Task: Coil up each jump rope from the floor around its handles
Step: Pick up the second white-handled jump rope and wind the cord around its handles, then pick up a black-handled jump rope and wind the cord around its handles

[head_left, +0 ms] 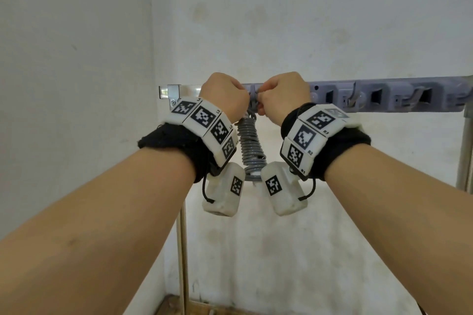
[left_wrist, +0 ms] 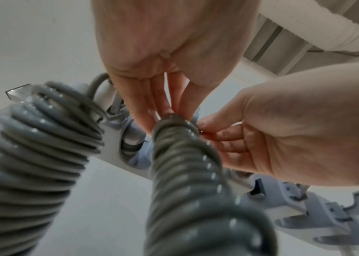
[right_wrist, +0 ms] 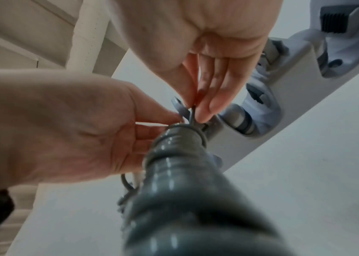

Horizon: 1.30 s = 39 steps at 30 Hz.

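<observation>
at frame centre the coiled jump rope (head_left: pixel 250 141) is hanging under the hook rail (head_left: pixel 384 100), its top loop being pinched by the left hand (head_left: pixel 224 96) and right hand (head_left: pixel 282 96); hooking seems underway, and next the loop needs seating before both hands are letting go.

— What is crowding the hook rail (head_left: pixel 384 100) right now?

— Both hands are sitting close together at its left part: the left hand (head_left: pixel 225 97) and the right hand (head_left: pixel 284 94) are nearly touching, leaving only a narrow gap between them, and the coiled jump rope (head_left: pixel 250 146) is hanging in that gap below.

— And further left?

— A second coiled rope (left_wrist: pixel 34 155) is hanging just beside the first, so that side is blocking too.

— Anywhere open?

— To the right the rail's hooks (head_left: pixel 414 97) are standing bare. The wall (head_left: pixel 281 20) is closing off the space behind, and a metal post (head_left: pixel 465 146) is standing at the far right.
</observation>
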### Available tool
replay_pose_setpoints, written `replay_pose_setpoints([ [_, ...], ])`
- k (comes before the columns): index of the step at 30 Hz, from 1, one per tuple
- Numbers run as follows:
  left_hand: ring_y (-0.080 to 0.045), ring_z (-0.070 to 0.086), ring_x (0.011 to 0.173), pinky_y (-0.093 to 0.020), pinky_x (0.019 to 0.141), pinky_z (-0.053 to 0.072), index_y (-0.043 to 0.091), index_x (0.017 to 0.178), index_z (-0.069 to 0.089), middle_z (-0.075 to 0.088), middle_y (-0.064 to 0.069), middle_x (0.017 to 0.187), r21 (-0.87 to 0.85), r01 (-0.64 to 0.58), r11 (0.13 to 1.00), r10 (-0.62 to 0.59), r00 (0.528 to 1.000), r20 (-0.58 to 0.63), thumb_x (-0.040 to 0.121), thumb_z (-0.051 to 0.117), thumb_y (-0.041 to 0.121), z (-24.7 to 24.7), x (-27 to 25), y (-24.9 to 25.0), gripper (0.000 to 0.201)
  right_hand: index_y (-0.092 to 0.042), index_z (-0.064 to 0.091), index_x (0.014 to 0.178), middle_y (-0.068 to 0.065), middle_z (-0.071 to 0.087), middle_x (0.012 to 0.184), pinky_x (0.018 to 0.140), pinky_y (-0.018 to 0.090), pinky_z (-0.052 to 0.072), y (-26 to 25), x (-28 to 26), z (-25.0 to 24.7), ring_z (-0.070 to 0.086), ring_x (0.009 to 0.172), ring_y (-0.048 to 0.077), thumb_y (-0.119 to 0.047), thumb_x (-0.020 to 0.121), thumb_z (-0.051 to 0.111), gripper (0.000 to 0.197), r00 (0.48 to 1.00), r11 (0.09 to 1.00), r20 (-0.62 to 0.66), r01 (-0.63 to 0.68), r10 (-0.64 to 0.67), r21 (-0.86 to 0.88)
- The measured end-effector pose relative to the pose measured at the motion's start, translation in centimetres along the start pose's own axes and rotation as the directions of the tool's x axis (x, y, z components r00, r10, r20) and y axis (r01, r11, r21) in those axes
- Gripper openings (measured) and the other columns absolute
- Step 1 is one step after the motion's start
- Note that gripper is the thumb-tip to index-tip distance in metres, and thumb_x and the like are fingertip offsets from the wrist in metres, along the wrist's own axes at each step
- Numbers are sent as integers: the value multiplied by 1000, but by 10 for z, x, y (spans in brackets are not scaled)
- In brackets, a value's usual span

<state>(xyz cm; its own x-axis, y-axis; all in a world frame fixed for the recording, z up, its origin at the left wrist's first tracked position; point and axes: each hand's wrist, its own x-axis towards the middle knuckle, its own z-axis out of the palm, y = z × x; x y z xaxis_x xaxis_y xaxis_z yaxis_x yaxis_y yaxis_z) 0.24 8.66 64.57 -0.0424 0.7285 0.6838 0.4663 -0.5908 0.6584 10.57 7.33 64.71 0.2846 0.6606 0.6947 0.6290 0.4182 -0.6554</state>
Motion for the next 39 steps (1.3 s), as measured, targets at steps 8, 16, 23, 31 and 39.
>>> replay_pose_setpoints([
  [8, -16, 58, 73, -24, 60, 43, 17, 88, 72, 69, -2, 88, 233, -133, 963, 140, 990, -15, 85, 55, 8, -8, -15, -5, 20, -7, 69, 100, 13, 70, 100, 86, 45, 53, 17, -20, -1, 66, 91, 31, -6, 84, 56, 20, 999, 1000, 34, 8, -9, 19],
  [16, -4, 45, 60, -18, 63, 39, 19, 87, 67, 46, 19, 64, 190, -537, 822, 535, 842, 65, 86, 60, 20, -12, -104, -46, 8, -17, 65, 71, -2, 66, 68, 57, 19, 50, 65, -107, -21, 67, 64, 14, -9, 83, 55, 17, 998, 995, 68, -12, 5, 97],
  [23, -12, 55, 60, -34, 64, 50, 15, 90, 69, 56, 9, 64, 66, -437, 897, 348, 791, 502, 77, 56, 22, 23, -226, -140, 20, -20, 66, 69, -3, 66, 64, 55, 17, 49, 159, -229, -15, 63, 55, 8, -13, 84, 59, 18, 922, 987, 352, -159, 161, -34],
  [31, -12, 53, 71, -31, 66, 47, 24, 97, 65, 50, 17, 69, 208, -311, 927, -14, 527, 850, 80, 60, 32, 102, -347, -259, 19, -19, 69, 85, -6, 62, 76, 70, 26, 47, 282, -346, 13, 57, 69, 12, -25, 88, 57, 14, 573, 871, 673, -172, 468, -459],
  [39, -11, 50, 78, -26, 65, 39, 26, 99, 63, 49, 14, 82, 220, -300, 928, -137, 273, 952, 87, 56, 42, 182, -454, -351, 21, -26, 66, 87, -4, 64, 86, 66, 27, 45, 405, -446, 44, 57, 80, 14, -38, 89, 54, 18, 228, 732, 707, -39, 669, -680],
])
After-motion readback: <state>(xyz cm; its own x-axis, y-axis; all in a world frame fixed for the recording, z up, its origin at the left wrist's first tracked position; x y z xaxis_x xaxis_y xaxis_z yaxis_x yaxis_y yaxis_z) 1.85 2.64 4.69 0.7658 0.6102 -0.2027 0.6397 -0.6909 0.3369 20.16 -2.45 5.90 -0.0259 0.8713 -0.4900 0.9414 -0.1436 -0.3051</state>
